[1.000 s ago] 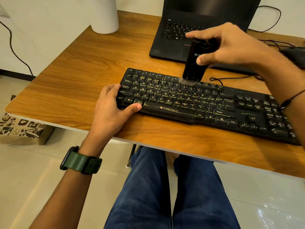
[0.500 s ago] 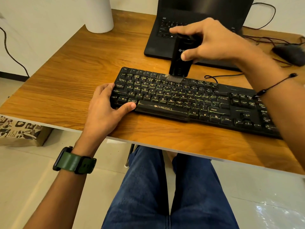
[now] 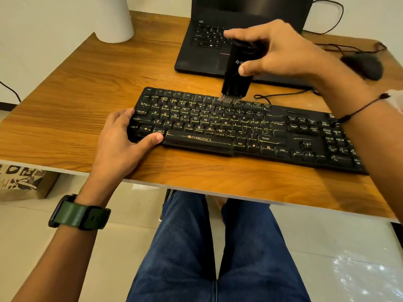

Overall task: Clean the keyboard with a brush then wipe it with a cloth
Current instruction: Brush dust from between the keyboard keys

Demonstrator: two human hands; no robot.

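A black keyboard [image 3: 239,127] is laid across the wooden desk [image 3: 76,94], near its front edge and slightly slanted. Its left end is gripped by the left hand [image 3: 122,140]: the fingers [image 3: 118,115] are curled against the left side, and the thumb [image 3: 152,139] is pressed along the front edge beside the space bar. A green-strapped watch [image 3: 80,215] is worn on that wrist.

A black brush [image 3: 236,70] is held nearly upright by the right hand [image 3: 279,53], its body clamped between the thumb in front and the fingers wrapped over the top. The grey bristles [image 3: 230,98] are set down on the upper key rows, around the middle of the function row.

Behind the keyboard an open black laptop [image 3: 207,40] is placed, and a dark mouse [image 3: 366,66] is seen at the right, with cables trailing near it. A white cylinder [image 3: 113,20] is stood at the far left corner. No cloth can be made out.
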